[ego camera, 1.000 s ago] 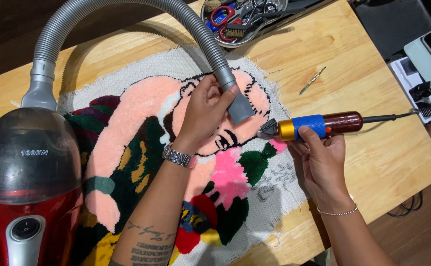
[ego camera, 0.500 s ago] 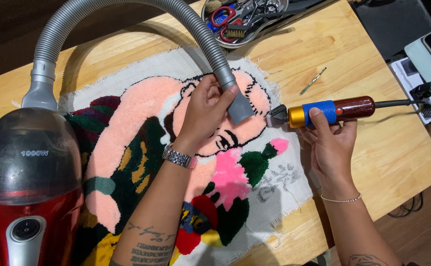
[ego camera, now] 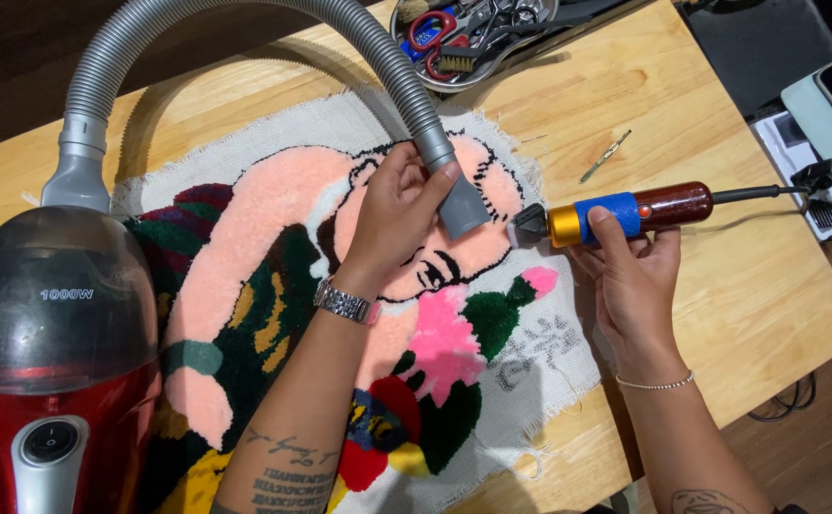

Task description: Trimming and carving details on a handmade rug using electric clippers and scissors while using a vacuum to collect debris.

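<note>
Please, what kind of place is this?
Probably a craft workshop for rug tufting. A colourful tufted rug lies on a wooden table, the hands hold a vacuum hose and an electric trimmer, and a tool tray sits behind.

**Bright, even light, sharp focus**

Soft overhead light falls evenly across the wooden table [ego camera: 720, 286]. The grey hose [ego camera: 244, 19] throws a curved shadow onto the wood behind it. A pale sheen sits on the vacuum cleaner's [ego camera: 54, 314] dark dome. The upper left corner is dark. Everything is crisp, with no motion blur; straight edges bow slightly near the frame borders.
</note>
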